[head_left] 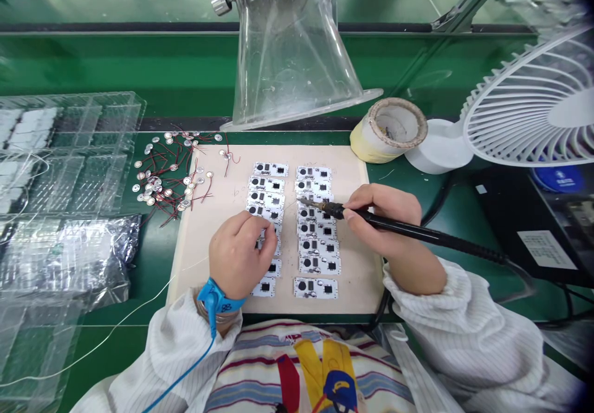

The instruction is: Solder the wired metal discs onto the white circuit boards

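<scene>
The right hand [385, 224] and left hand [236, 258] work apart on the beige mat [357, 283]: the right pen-grips a soldering iron [417, 232], its tip just over the white circuit boards [318, 246], while the left rests on their left column. Gripping this close to the tip steadies it.

White desk fan [533, 103] beside clear acrylic hood [288, 54]; tape roll [371, 137] between.

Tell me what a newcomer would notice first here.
The black soldering iron in the right hand, its tip over two columns of white circuit boards on a cream board at centre, draws the eye first. The left hand, wearing a blue wrist strap, rests on the boards. Above them stands a clear acrylic hood, with a white fan at upper right.
</scene>
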Available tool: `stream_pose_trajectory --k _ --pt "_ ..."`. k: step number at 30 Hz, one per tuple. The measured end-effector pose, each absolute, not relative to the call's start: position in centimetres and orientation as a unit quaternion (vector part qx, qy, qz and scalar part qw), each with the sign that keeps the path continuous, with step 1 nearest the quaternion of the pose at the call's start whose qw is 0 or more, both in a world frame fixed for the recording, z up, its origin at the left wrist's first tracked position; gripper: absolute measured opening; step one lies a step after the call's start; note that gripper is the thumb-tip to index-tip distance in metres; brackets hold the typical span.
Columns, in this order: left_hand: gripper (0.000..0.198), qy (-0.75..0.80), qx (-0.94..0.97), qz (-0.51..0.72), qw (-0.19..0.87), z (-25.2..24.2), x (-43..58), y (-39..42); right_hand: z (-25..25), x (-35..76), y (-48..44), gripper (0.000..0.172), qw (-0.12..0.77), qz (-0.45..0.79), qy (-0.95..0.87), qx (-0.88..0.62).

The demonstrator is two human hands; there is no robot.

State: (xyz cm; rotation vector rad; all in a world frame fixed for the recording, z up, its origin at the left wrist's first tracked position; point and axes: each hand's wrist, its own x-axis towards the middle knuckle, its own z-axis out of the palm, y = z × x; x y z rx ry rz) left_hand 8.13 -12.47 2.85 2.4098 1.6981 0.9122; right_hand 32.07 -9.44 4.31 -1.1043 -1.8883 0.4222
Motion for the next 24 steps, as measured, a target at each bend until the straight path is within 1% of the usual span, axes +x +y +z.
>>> stream_pose_trajectory --k 5,10,13,16,24 --pt "0.012 0.555 0.781 0.286 0.029 2.7 8.2 -12.4 4.3 32.0 -9.3 0.011 0.447 0.162 -0.765 -0.434" --pt "0.014 0.560 0.776 0.287 0.031 2.7 8.2 -12.4 4.3 32.0 -9.4 0.013 0.437 0.150 -0.776 -0.429" --pt "0.012 0.561 0.769 0.305 0.027 2.7 8.1 -12.5 4.2 32.1 -9.5 0.011 0.455 0.144 -0.764 -0.434" --pt "0.010 0.564 0.765 0.311 0.024 2.9 8.0 -12.6 4.2 32.3 -9.5 0.010 0.470 0.158 -0.749 -0.439" --pt "0.009 0.554 0.781 0.285 0.039 3.7 7.7 -14.1 4.3 33.7 -11.0 0.012 0.476 0.197 -0.733 -0.444"
